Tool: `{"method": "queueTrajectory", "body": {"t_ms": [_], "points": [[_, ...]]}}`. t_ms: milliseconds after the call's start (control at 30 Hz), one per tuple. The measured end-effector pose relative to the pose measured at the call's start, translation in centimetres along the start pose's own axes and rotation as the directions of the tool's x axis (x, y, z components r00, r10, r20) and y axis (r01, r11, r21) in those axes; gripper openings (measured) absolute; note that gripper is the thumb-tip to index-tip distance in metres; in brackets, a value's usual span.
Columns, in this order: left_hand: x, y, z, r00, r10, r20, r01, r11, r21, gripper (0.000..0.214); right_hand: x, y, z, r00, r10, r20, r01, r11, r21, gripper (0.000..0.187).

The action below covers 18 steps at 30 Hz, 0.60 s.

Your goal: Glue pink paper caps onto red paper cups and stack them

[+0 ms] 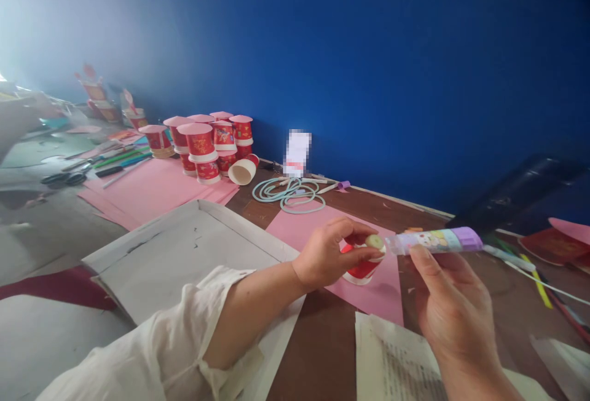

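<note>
My left hand [327, 250] pinches a small round pale-green piece [375, 242], which looks like a cap, between thumb and fingers. My right hand [454, 293] is closed on a glue stick [431, 240] with a cartoon print and a lilac end. The stick lies almost level, its clear tip pointing left at the round piece with a narrow gap between. Just below my left hand, a red and white paper cup [361, 273] stands on a pink paper sheet [385, 299]; the hand partly hides it. Whether the hand touches the cup I cannot tell.
Red paper cups [200, 142] with pink tops are stacked at the back left; one cup [244, 170] lies tipped. A coiled cable [290, 195] lies before a propped, blurred phone [297, 152]. A white box lid [184, 253], printed paper [396, 352] and scissors [64, 178] are nearby.
</note>
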State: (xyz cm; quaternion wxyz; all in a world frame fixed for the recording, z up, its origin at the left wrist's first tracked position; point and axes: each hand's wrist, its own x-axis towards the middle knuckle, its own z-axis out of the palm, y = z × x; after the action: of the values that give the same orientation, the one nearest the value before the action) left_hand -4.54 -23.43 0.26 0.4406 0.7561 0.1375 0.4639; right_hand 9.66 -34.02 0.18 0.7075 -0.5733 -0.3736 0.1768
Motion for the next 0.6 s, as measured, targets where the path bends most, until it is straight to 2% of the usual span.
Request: {"method": "queueTrajectory", "body": {"t_ms": [167, 367, 500, 600], "points": [[0.1, -0.4, -0.1, 0.995, 0.1, -0.018, -0.099, 0.993, 0.059, 0.027, -0.1, 0.4, 0.0, 0.999, -0.016, -0.036, 0.014, 0.999, -0.04, 0.032], [-0.1, 0.0, -0.1, 0.998, -0.05, 0.047, 0.05, 0.999, 0.005, 0.032, -0.4, -0.1, -0.2, 0.999, 0.007, -0.043, -0.013, 0.989, -0.144, 0.035], [-0.1, 0.2, 0.0, 0.985, -0.169, 0.029, 0.172, 0.978, -0.117, 0.046, -0.5, -0.6, 0.0, 0.999, -0.049, -0.02, 0.044, 0.979, -0.198, 0.032], [-0.1, 0.2, 0.2, 0.979, -0.204, 0.017, 0.204, 0.963, -0.177, 0.045, -0.5, -0.7, -0.1, 1.0, -0.025, -0.015, 0.022, 0.979, -0.203, 0.034]]}}
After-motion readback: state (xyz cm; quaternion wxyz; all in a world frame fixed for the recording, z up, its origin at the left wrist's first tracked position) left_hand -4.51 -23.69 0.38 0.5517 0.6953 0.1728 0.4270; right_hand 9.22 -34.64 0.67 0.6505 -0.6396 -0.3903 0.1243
